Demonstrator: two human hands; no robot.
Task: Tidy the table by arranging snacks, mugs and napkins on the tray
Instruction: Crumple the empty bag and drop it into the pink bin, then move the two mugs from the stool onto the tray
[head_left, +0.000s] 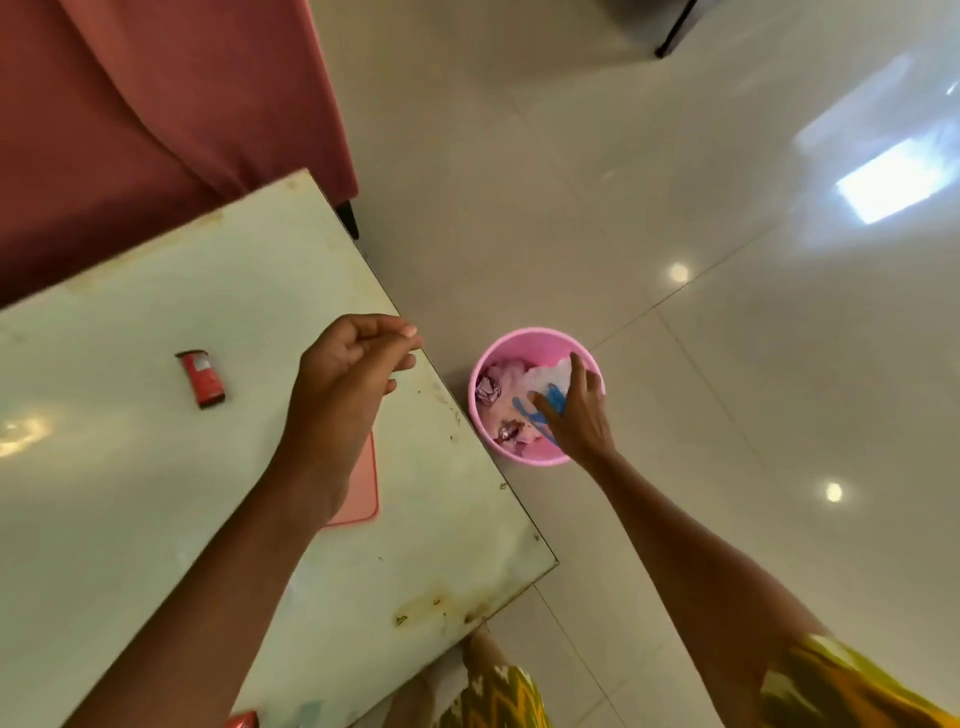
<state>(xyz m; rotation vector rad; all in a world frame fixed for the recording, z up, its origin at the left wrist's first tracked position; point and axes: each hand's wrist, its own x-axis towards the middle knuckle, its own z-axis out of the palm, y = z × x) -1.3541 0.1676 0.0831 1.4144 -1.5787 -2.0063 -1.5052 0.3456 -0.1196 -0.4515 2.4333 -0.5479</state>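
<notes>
A red snack bar lies on the pale glass-topped table. A corner of the pink tray shows from under my left forearm; the rest is hidden. My left hand hovers over the table's right edge with loosely curled fingers and holds nothing. My right hand reaches down over a pink bin on the floor, fingers spread. A white and blue wrapper lies just under its fingertips, among crumpled wrappers in the bin. Another red packet peeks in at the table's near edge.
A dark pink sofa stands behind the table at the upper left. Glossy light floor tiles stretch to the right of the table around the bin. The table top carries crumbs and stains near its right edge.
</notes>
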